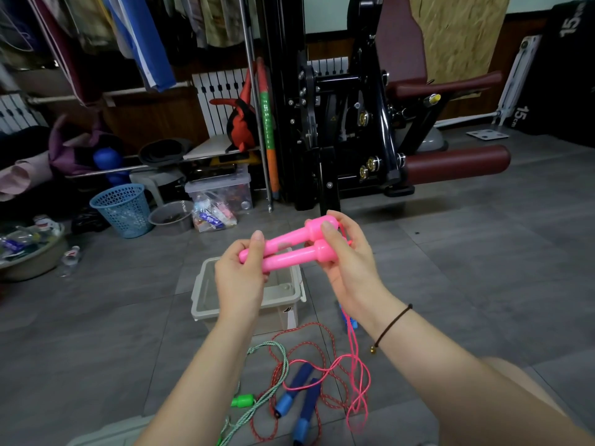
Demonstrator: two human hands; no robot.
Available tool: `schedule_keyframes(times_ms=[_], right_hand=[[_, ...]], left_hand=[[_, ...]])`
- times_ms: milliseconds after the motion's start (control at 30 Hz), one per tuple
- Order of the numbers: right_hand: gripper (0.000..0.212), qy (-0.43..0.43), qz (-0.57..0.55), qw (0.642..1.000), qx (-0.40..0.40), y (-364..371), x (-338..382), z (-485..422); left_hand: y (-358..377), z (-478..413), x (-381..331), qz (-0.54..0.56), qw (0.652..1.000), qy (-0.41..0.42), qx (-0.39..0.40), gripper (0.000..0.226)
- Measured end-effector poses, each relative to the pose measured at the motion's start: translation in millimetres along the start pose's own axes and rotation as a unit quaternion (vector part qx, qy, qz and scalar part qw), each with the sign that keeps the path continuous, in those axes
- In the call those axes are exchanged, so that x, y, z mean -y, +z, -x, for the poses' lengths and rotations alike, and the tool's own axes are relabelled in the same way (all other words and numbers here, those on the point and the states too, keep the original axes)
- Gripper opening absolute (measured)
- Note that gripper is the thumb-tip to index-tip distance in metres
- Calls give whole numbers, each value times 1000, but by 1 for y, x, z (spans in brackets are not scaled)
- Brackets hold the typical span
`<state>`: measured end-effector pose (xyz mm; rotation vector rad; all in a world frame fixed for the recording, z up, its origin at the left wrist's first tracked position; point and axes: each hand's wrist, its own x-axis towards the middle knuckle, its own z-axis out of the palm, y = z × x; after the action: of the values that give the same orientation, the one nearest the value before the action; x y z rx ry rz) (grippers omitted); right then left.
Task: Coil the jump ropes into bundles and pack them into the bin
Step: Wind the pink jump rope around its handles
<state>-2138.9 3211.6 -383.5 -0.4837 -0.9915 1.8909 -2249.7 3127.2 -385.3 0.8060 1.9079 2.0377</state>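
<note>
Two pink jump-rope handles (287, 245) lie side by side in the air above the clear bin (206, 304). My left hand (240, 275) grips their near ends, and my right hand (346, 262) grips their thick far ends. The thin pink rope (355, 378) hangs from my right hand down to the floor. On the floor below lie a red rope (309, 349) with two blue handles (297, 397) and a green rope (273, 381) with a green handle (243, 400). The bin looks empty.
A black weight machine (338, 123) with dark red pads stands ahead. To the left are a blue mesh basket (124, 209), a metal bowl (172, 215), a clear storage box (222, 191) and a basin (32, 252). Another blue handle (352, 323) lies by the bin.
</note>
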Motion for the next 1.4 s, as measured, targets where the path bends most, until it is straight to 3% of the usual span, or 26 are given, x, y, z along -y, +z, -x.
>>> schedule_keyframes(times_ms=[133, 267, 367, 433, 500, 600, 700, 733, 800, 867, 933, 1033, 1067, 1133, 1200, 1267, 1333, 1400], right_hand=[[37, 13, 23, 999, 47, -1, 7, 1], [46, 87, 71, 988, 105, -7, 18, 4], [37, 131, 146, 972, 131, -10, 24, 9], [38, 97, 215, 967, 95, -13, 22, 10], [45, -1, 320, 946, 40, -18, 17, 10], [35, -141, 465, 874, 4, -21, 9, 11], [34, -149, 564, 811, 34, -22, -7, 8], [34, -132, 569, 810, 46, -21, -13, 7], [30, -56, 524, 847, 75, -14, -19, 10], [26, 18, 485, 867, 112, -7, -27, 17], [25, 54, 492, 855, 152, 1, -33, 23], [25, 81, 519, 829, 192, 7, -29, 24], [29, 54, 568, 795, 208, 6, -23, 21], [39, -26, 682, 693, 234, 2, -10, 16], [48, -76, 747, 617, 237, -3, -1, 13], [60, -86, 765, 602, 212, -9, 7, 10], [69, -84, 747, 635, 178, -14, 11, 3], [70, -86, 714, 676, 158, -19, 9, -5]], left_hand=[[-6, -6, -3, 2, 1000, 16, 1, 33], [-14, -14, 0, 7, 1000, 19, -12, 33], [-19, -19, 1, 26, 999, 8, -23, 31], [-22, -21, 2, 54, 998, -14, -29, 29], [-25, -24, 3, 86, 995, -38, -39, 28], [-26, -25, 2, 121, 989, -66, -50, 28], [-21, -19, -1, 129, 986, -96, -34, 26], [-18, -16, -2, 129, 986, -103, -23, 26], [-11, -6, -2, 105, 990, -96, -7, 28], [-6, 3, -2, 10, 999, -32, -28, 30], [-5, 4, -1, -130, 984, 100, -66, 29], [-15, -11, 5, -293, 892, 341, -53, 29], [-19, -17, 10, -336, 852, 399, -30, 31], [-25, -25, 16, -391, 796, 462, 33, 31], [-30, -26, 19, -399, 780, 473, 96, 28], [-30, -23, 17, -371, 815, 418, 154, 24], [-31, -22, 13, -307, 875, 314, 201, 22], [-34, -21, 9, -245, 914, 236, 223, 18]])
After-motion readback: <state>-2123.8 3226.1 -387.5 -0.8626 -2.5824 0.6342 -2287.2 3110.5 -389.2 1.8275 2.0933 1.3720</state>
